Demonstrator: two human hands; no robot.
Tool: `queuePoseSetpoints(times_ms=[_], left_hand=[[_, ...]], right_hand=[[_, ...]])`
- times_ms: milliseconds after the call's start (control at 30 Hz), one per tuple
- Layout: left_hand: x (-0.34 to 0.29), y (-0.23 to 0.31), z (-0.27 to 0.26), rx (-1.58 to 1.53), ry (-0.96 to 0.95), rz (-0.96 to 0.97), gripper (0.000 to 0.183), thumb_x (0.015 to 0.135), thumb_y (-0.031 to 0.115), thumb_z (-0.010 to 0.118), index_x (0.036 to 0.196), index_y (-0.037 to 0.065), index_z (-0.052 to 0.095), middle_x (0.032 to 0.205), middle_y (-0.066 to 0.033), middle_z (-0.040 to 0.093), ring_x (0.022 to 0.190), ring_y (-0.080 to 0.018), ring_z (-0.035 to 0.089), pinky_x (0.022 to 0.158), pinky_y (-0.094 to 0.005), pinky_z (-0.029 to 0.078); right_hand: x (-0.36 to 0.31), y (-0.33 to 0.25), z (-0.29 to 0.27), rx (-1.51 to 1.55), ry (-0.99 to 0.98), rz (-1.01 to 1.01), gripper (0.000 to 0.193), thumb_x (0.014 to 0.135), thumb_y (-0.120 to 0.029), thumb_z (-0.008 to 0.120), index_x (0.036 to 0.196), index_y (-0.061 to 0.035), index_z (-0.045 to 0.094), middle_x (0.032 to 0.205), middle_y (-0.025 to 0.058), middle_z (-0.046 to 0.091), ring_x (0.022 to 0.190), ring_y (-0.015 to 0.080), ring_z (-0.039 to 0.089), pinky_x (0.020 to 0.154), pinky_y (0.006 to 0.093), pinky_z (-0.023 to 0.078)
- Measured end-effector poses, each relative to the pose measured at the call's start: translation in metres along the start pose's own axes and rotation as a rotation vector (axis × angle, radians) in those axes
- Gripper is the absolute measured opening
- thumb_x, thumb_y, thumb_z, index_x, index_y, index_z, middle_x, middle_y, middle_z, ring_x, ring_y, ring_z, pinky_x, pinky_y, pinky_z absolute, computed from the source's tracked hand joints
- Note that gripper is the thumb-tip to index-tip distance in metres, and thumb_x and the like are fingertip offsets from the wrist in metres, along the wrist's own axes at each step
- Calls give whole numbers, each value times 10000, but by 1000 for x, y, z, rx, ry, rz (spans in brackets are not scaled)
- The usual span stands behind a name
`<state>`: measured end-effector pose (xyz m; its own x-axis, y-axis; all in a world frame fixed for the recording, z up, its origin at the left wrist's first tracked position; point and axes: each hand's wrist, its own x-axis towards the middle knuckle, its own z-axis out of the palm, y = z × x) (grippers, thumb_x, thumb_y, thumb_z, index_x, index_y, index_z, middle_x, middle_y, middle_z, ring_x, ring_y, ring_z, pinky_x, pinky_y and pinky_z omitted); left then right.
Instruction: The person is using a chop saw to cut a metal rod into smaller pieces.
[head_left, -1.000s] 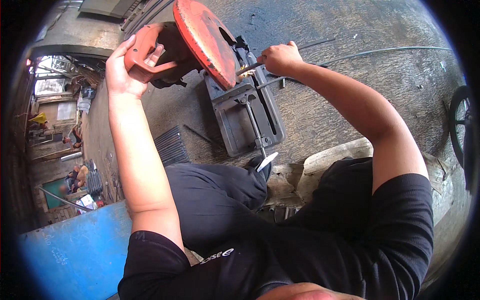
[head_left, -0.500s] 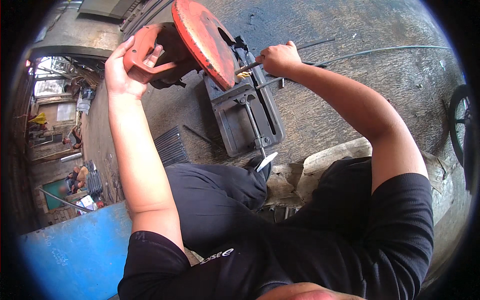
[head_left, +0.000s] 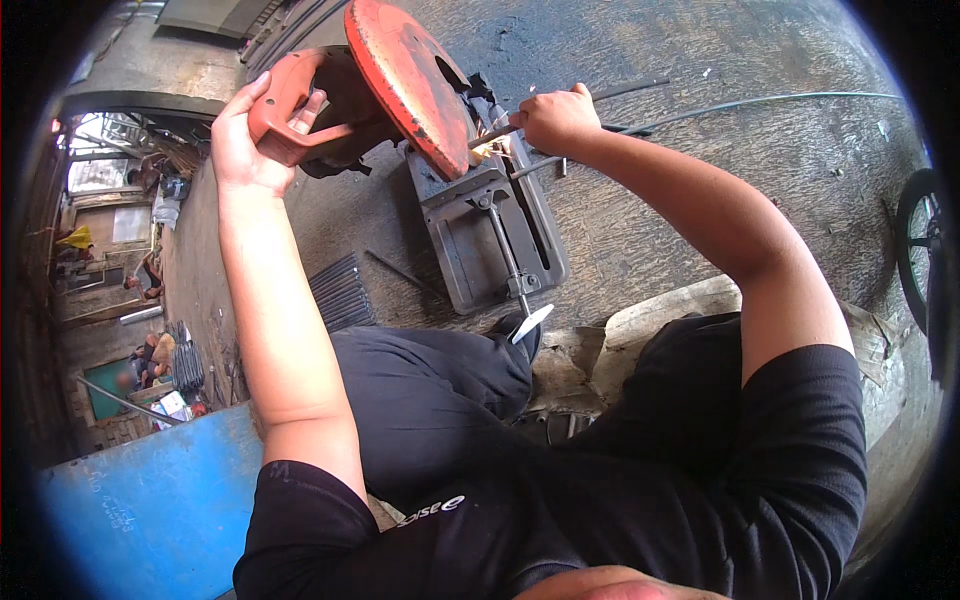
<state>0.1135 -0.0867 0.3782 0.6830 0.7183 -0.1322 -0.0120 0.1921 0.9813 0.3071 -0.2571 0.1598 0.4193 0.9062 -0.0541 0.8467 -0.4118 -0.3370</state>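
My left hand [head_left: 262, 140] is wrapped round the orange handle of a cut-off saw [head_left: 410, 90], whose round guard is scratched. My right hand [head_left: 560, 122] grips a dark metal rod [head_left: 630, 87] that reaches left toward the guard's edge. Bright sparks [head_left: 490, 148] show where the rod meets the saw; the contact itself is hidden by the guard. Below lies the saw's grey base [head_left: 470, 275] with its clamp screw [head_left: 505, 235] and a pale crank handle [head_left: 533, 323]. A second rod [head_left: 535, 168] passes through the clamp area, below my right hand.
A bundle of dark rods [head_left: 342, 292] lies left of the base, and a loose rod [head_left: 400, 272] beside it. A long thin rod [head_left: 770, 98] stretches right over the floor. At lower left is a blue panel [head_left: 170, 500]; a wheel [head_left: 918, 235] stands far right. People [head_left: 150, 360] are at the far left.
The sparks beside the saw guard have grown brighter and larger. Both hands keep their grip and have hardly moved.
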Motion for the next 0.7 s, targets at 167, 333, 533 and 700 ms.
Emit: queuePoseSetpoints(times_ms=[167, 333, 533, 700], left_hand=[[-1, 1, 0, -14, -10, -8, 409, 935, 192, 439, 1222, -98, 457, 1173, -231, 541, 1001, -359, 575, 926, -458, 491], [-1, -1, 0, 29, -23, 4, 430, 908, 218, 463, 1246, -48, 477, 1169, -185, 573, 898, -288, 618, 811, -377, 547], [1, -1, -4, 5, -34, 0, 441, 908, 231, 473, 1256, -39, 474, 1182, -180, 567, 904, -292, 619, 820, -390, 543], [2, -2, -7, -20, -64, -14, 447, 909, 237, 477, 1262, -38, 467, 1191, -177, 560, 915, -300, 618, 830, -403, 541]], right_hand=[[-1, 1, 4, 50, 30, 41, 239, 858, -306, 499, 988, -287, 699, 950, 23, 691, 926, 196, 645, 918, 456, 323], [-6, 2, 5, 69, 37, 19, 264, 894, -344, 480, 997, -235, 698, 949, 24, 689, 917, 210, 643, 892, 445, 332], [-4, 5, 8, 89, 52, 9, 284, 916, -373, 470, 982, -211, 693, 891, 40, 693, 892, 230, 643, 866, 440, 336], [-5, 17, 18, 163, 143, -37, 304, 922, -400, 470, 961, -188, 685, 861, 66, 688, 871, 251, 643, 863, 455, 336]])
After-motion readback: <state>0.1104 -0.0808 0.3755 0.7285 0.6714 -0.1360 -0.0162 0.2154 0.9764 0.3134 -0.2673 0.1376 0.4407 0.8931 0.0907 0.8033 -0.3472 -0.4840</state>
